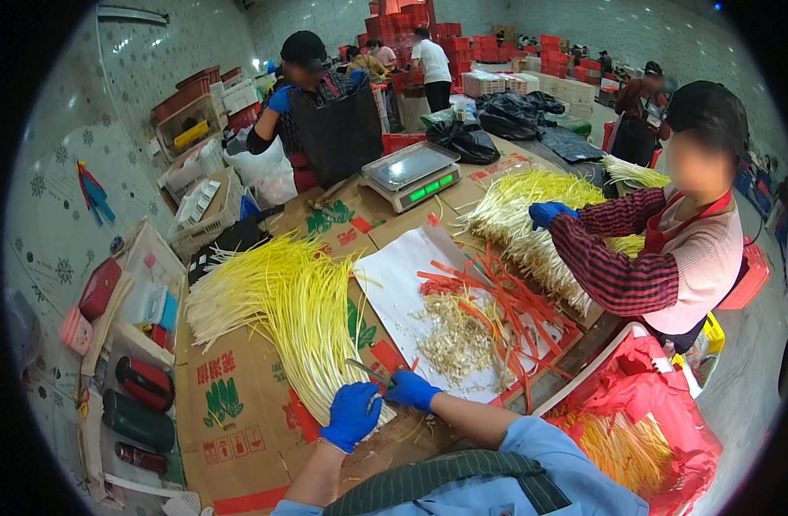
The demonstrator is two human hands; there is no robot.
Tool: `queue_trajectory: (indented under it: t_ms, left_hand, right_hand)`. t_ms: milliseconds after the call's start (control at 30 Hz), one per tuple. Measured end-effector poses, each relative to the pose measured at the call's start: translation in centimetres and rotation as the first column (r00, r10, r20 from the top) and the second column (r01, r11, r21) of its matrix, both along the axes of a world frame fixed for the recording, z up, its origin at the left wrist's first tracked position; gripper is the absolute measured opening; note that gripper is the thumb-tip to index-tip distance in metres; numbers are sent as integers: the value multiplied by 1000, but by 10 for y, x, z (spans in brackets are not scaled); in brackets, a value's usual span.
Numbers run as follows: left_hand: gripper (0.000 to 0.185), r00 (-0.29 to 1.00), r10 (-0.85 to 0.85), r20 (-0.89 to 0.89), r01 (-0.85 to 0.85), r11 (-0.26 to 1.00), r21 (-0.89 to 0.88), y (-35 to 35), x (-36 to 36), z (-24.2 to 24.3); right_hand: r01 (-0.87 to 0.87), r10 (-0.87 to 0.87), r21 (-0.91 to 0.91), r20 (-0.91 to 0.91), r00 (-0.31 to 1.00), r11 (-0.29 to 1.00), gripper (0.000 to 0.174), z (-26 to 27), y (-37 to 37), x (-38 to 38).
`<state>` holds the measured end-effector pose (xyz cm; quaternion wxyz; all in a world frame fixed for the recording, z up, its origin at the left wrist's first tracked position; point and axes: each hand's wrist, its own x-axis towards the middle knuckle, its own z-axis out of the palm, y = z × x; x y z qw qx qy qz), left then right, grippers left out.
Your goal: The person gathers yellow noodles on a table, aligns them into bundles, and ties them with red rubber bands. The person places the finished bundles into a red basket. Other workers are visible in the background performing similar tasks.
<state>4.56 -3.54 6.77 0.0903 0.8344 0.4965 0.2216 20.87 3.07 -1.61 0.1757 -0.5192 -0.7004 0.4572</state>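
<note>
Long yellow chives (310,316) lie in a heap on the cardboard-covered table, their pale ends pointing towards me. My left hand (352,416), in a blue glove, presses on the pale ends of the nearest stalks. Beside it, my right hand (412,390), also gloved in blue, grips a knife (366,369). The blade points left across the stalks, just beyond my left fingers; its handle is mostly hidden in my fist. Right of the hands, a white sheet (394,277) bears a pile of pale trimmings (461,335) and tangled red strips (513,309).
A digital scale (410,171) stands at the table's far side. One co-worker (684,238) handles another chive heap (529,200) at right; another person (310,97) holds up a black bag (339,129). A red-lined crate of chives (626,445) is close on my right, an open foam box (113,400) left.
</note>
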Motion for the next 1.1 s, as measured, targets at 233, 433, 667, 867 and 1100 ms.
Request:
queue_trajectory:
  t_ms: [233,433,667,867,1100]
  left_hand:
    - [31,999,13,-53,-14,1000,-18,19,7,-27]
    - [34,980,-37,-197,3,985,-171,14,-5,-33]
    - [29,985,-16,-174,-7,991,-133,8,-7,-32]
    - [26,974,-29,-225,-14,982,-188,9,-4,-33]
    - [30,952,-30,-305,-9,992,-126,10,2,-33]
  right_hand:
    - [-56,-227,-459,-537,812,887,17,13,-22,10]
    - [-63,-380,-675,-487,787,735,21,39,-29,29]
    - [-176,-518,-645,-723,457,744,22,94,-16,78]
    - [31,-486,-488,-856,175,872,15,155,-7,124]
    - [653,-479,-169,-813,331,738,28,186,-7,142]
